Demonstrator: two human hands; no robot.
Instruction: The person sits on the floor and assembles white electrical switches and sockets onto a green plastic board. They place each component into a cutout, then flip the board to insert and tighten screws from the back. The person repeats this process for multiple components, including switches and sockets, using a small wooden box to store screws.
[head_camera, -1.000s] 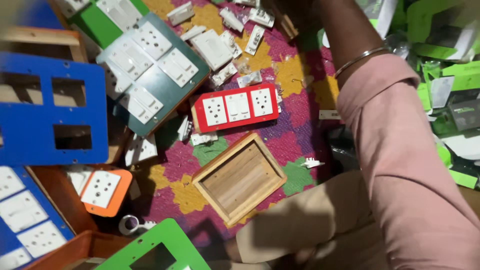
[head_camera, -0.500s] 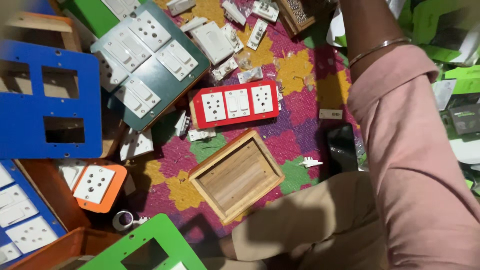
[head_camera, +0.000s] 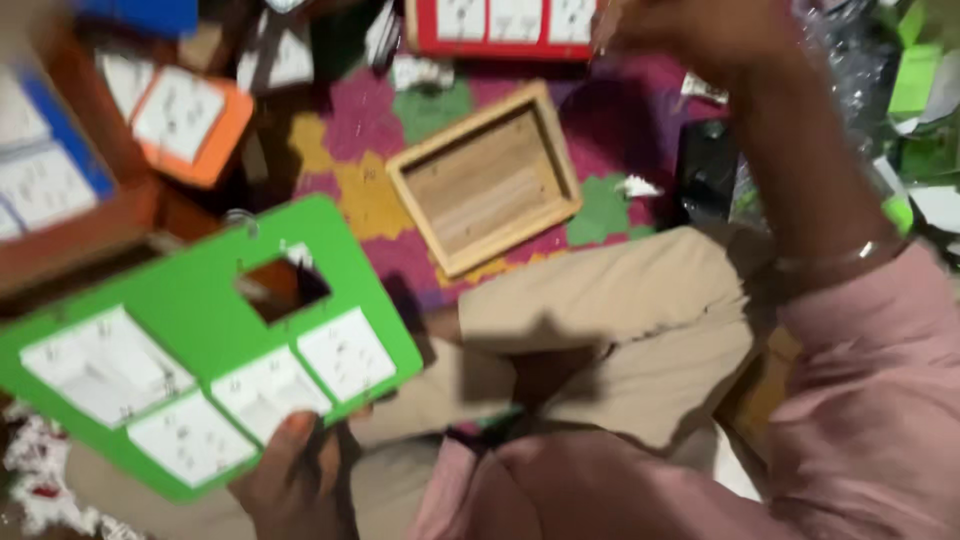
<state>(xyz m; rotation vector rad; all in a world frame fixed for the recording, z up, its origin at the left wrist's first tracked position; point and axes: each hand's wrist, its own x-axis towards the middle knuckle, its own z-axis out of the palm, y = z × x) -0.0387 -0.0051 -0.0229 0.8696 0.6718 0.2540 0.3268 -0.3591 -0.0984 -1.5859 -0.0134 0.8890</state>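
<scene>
The left hand (head_camera: 290, 480) has its fingers clamped on the lower edge of a green switch panel (head_camera: 205, 350), thumb on the front face, holding it tilted above the lap. White sockets fill most of the panel's openings; one cutout is bare. The right hand (head_camera: 690, 30) reaches toward a red switch board (head_camera: 500, 25) at the top edge; its blurred fingers cannot be read. Between them an empty wooden box (head_camera: 487, 178) lies on the patterned mat (head_camera: 350, 130), near an orange switch plate (head_camera: 190, 125).

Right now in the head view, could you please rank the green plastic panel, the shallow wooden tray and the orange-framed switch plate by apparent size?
1. Green plastic panel, though nearest the camera.
2. Shallow wooden tray.
3. Orange-framed switch plate.
</scene>
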